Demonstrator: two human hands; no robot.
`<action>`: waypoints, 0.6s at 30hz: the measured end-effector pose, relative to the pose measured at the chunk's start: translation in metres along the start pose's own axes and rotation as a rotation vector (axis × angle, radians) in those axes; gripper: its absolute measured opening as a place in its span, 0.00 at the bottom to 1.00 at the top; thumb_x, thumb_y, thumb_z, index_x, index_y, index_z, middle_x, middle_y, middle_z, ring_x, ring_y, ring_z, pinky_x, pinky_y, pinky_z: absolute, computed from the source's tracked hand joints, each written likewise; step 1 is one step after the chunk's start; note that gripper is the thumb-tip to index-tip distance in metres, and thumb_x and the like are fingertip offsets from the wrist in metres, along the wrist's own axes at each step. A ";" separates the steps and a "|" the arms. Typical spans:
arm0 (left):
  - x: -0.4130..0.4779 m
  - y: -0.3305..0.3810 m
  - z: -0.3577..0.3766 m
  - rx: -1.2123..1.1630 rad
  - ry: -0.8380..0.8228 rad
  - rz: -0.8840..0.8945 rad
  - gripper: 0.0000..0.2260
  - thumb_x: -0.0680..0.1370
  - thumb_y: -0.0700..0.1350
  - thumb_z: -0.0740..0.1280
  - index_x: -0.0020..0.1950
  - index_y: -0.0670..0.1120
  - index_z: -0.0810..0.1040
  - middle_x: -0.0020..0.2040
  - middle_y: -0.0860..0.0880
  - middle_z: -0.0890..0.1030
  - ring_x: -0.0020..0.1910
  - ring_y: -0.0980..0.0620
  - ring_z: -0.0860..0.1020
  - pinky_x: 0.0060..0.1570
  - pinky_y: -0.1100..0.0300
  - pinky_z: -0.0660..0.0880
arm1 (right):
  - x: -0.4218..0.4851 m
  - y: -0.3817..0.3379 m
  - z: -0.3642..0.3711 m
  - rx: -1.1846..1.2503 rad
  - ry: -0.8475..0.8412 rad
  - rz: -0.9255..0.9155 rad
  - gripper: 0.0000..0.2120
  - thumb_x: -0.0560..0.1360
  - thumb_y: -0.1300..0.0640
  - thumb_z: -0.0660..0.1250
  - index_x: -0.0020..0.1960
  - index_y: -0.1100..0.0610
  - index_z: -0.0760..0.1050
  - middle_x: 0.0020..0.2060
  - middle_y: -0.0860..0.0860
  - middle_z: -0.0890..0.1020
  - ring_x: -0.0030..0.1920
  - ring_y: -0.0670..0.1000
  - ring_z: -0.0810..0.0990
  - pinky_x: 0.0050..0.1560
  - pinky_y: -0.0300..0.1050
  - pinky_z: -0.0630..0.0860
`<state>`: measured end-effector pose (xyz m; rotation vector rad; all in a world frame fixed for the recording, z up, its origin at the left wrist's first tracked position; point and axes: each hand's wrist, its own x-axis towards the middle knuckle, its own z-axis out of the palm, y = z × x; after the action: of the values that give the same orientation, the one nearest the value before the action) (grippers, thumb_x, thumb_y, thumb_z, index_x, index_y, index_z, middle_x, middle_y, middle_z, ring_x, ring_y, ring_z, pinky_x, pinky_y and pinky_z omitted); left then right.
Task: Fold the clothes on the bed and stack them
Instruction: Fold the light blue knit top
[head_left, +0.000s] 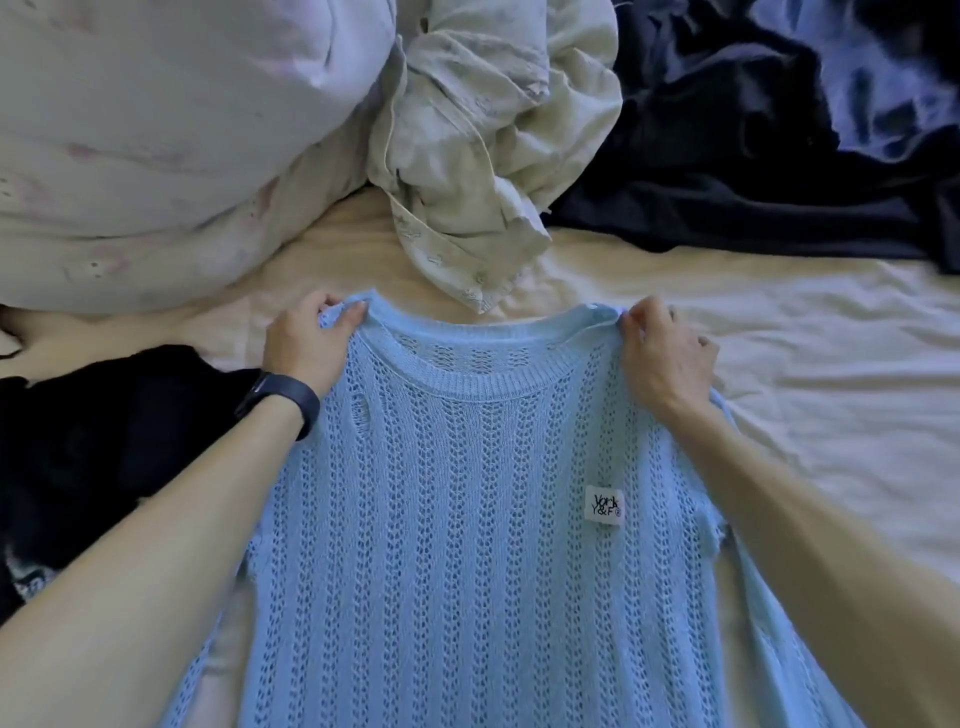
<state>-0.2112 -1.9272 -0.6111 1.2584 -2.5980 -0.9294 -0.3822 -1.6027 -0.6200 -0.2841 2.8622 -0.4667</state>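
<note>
A light blue open-knit sweater (457, 519) lies spread front-up on the cream bed sheet (805, 364), neckline away from me, a small white label on its chest. My left hand (311, 338), with a dark band on the wrist, pinches the sweater's left shoulder beside the collar. My right hand (660, 353) pinches the right shoulder the same way. Both sleeves run out of sight under my forearms.
A crumpled cream patterned garment (483, 145) lies just beyond the collar. Dark navy clothes (753, 156) are heaped at the back right, and a black garment (104, 441) sits at the left. A big pale pillow (166, 145) fills the back left.
</note>
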 end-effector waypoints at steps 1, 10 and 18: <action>0.001 -0.001 0.006 0.074 0.001 0.027 0.16 0.79 0.61 0.66 0.53 0.49 0.79 0.51 0.43 0.81 0.53 0.41 0.78 0.44 0.55 0.68 | 0.007 -0.004 0.004 0.024 0.012 -0.021 0.11 0.85 0.47 0.54 0.57 0.51 0.72 0.57 0.55 0.79 0.58 0.60 0.75 0.57 0.55 0.62; -0.100 0.070 0.087 0.366 0.069 0.387 0.25 0.79 0.52 0.63 0.75 0.49 0.67 0.77 0.43 0.64 0.76 0.41 0.62 0.72 0.36 0.54 | -0.079 0.049 -0.009 0.253 0.115 0.009 0.24 0.75 0.49 0.72 0.69 0.53 0.74 0.62 0.55 0.78 0.62 0.59 0.73 0.65 0.57 0.66; -0.268 0.150 0.199 0.471 -0.470 0.632 0.31 0.81 0.63 0.52 0.82 0.59 0.44 0.83 0.50 0.44 0.80 0.48 0.36 0.75 0.34 0.38 | -0.289 0.197 -0.068 -0.016 -0.479 0.613 0.23 0.73 0.43 0.76 0.60 0.55 0.74 0.54 0.57 0.78 0.59 0.61 0.78 0.54 0.53 0.74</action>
<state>-0.2069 -1.5626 -0.6429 0.1866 -3.3864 -0.5457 -0.1531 -1.3350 -0.5678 0.4185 2.3152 -0.2121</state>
